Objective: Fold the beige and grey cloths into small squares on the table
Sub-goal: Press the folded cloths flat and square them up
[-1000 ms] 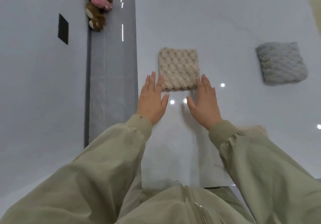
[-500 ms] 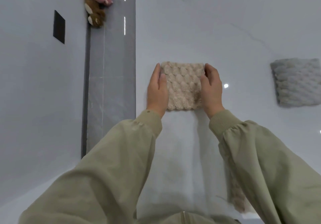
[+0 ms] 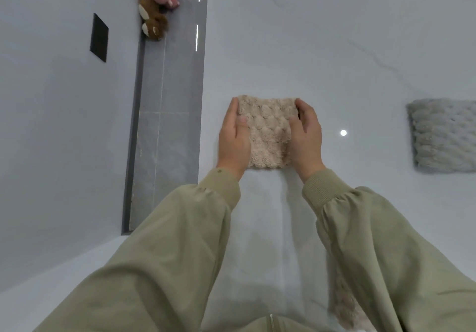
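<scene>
A beige bubble-textured cloth (image 3: 269, 136), folded into a small square, lies on the white table (image 3: 322, 48) in front of me. My left hand (image 3: 233, 138) grips its left edge, thumb on top. My right hand (image 3: 306, 133) grips its right edge, fingers curled round the far corner and thumb on top. A folded grey cloth (image 3: 443, 136) of the same texture lies on the table at the far right, partly cut off by the frame. A second beige cloth (image 3: 345, 306) shows under my right sleeve near the table's front edge.
The table's left edge runs beside a grey tiled floor strip (image 3: 167, 125). Plush toys (image 3: 157, 7) sit on that floor at the top left. A dark plate (image 3: 99, 38) is on the white wall to the left.
A second ago both hands lay flat just short of the beige cloth. They have moved forward and taken hold of its two side edges. In the last half second the grip barely changed.
</scene>
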`<state>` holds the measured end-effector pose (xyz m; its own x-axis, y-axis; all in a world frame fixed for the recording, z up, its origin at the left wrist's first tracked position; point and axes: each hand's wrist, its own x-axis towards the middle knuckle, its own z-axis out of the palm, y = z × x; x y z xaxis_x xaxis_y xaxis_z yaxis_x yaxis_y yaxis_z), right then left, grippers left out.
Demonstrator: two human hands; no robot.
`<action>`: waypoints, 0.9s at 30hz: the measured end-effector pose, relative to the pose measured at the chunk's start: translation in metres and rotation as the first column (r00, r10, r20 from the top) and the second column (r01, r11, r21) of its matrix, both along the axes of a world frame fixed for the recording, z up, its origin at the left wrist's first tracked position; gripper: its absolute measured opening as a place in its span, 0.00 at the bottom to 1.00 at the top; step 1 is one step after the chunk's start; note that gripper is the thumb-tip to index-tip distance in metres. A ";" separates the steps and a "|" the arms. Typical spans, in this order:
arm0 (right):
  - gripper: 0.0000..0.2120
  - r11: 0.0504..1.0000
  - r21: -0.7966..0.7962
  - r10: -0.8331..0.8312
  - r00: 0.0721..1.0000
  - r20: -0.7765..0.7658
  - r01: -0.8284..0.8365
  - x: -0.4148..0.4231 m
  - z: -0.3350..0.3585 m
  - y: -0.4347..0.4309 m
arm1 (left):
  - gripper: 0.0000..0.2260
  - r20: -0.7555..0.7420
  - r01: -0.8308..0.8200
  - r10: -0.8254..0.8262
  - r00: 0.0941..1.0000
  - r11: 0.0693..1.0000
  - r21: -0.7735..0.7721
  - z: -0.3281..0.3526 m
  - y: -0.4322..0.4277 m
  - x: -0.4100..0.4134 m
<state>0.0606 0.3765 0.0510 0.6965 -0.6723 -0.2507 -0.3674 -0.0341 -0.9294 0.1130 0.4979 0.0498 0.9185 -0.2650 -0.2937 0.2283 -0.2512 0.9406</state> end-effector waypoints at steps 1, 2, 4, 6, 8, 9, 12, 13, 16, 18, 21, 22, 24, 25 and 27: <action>0.21 1.000 -0.020 0.010 1.000 -0.010 -0.010 0.001 0.000 0.001 | 0.20 0.017 0.008 -0.009 1.000 1.000 0.019 0.001 -0.001 -0.001; 0.21 0.999 -0.033 0.011 1.000 -0.014 -0.012 0.002 0.000 0.001 | 0.20 0.032 0.013 -0.014 0.999 0.999 0.036 0.001 -0.001 -0.002; 0.21 0.999 -0.040 0.017 1.000 -0.014 -0.018 0.001 0.001 -0.001 | 0.21 0.053 0.031 -0.034 0.998 0.998 0.059 0.001 0.002 -0.001; 0.23 0.993 -0.090 0.068 0.997 -0.039 -0.072 -0.002 0.006 -0.003 | 0.21 0.105 0.089 -0.104 0.989 0.986 0.139 0.002 0.006 0.001; 0.24 0.951 -0.252 0.156 0.983 -0.100 -0.177 -0.004 0.010 -0.004 | 0.23 0.213 0.185 -0.284 0.935 0.902 0.391 0.004 0.009 0.004; 0.25 0.897 -0.362 0.208 0.965 -0.158 -0.252 -0.004 0.012 -0.004 | 0.23 0.261 0.213 -0.406 0.876 0.809 0.548 0.005 0.011 0.005; 0.26 0.669 -0.578 0.276 0.878 -0.391 -0.468 -0.009 0.013 0.000 | 0.25 0.284 0.154 -0.685 0.671 0.503 0.850 0.010 0.022 0.003; 0.27 0.627 -0.597 0.272 0.859 -0.433 -0.500 -0.012 0.014 0.004 | 0.25 0.264 0.131 -0.737 0.623 0.431 0.893 0.013 0.027 0.001; 0.29 0.588 -0.607 0.248 0.834 -0.493 -0.535 -0.027 0.014 0.018 | 0.26 0.203 0.133 -0.827 0.524 0.315 0.940 0.017 0.041 -0.008; 0.30 0.594 -0.598 0.215 0.823 -0.526 -0.538 -0.038 0.013 0.026 | 0.27 0.201 0.148 -0.865 0.459 0.297 0.943 0.019 0.049 -0.012; 0.29 0.623 -0.597 0.131 0.820 -0.557 -0.506 -0.053 0.012 0.039 | 0.28 0.233 0.143 -0.906 0.353 0.299 0.944 0.021 0.056 -0.012; 0.28 0.632 -0.604 0.103 0.825 -0.556 -0.486 -0.057 0.012 0.044 | 0.28 0.241 0.142 -0.916 0.321 0.298 0.944 0.021 0.058 -0.011; 0.28 0.644 -0.622 0.047 0.834 -0.549 -0.445 -0.062 0.015 0.051 | 0.28 0.236 0.170 -0.933 0.273 0.288 0.942 0.024 0.059 -0.004; 0.28 0.647 -0.630 0.017 0.834 -0.551 -0.429 -0.064 0.017 0.056 | 0.28 0.232 0.193 -0.941 0.245 0.282 0.940 0.026 0.060 -0.001; 0.29 0.667 -0.643 -0.067 0.829 -0.556 -0.377 -0.068 0.022 0.067 | 0.27 0.243 0.230 -0.957 0.157 0.274 0.934 0.030 0.059 0.006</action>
